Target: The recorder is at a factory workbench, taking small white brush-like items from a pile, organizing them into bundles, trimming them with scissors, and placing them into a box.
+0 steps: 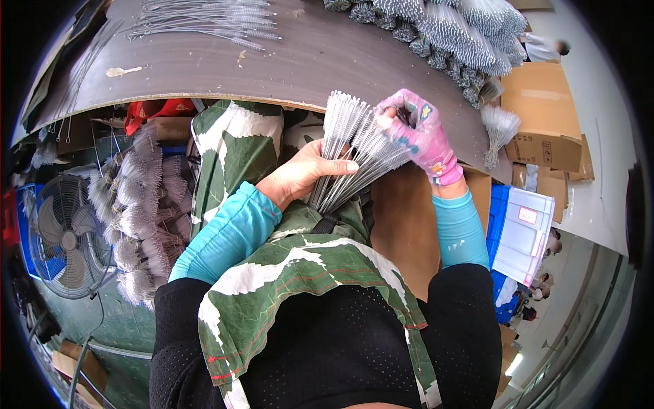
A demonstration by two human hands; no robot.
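My left hand (306,172), bare, is closed around a bundle of thin wire brushes (371,151) in front of my apron. Their pale bristle ends fan out upward and to the right in two clumps, and the bare grey wire stems run down below my thumb. My right hand (422,133), in a pink patterned glove, is curled shut at the upper right end of the fan, beside the bristle tips. What its fingers pinch is hidden.
Loose wire brushes (204,20) lie on the brown table (327,51), with stacked brush bundles (456,31) farther right. Hanging brush bundles (139,204) and a fan (68,238) are at left. Cardboard boxes (545,109) and a white crate (524,232) stand at right.
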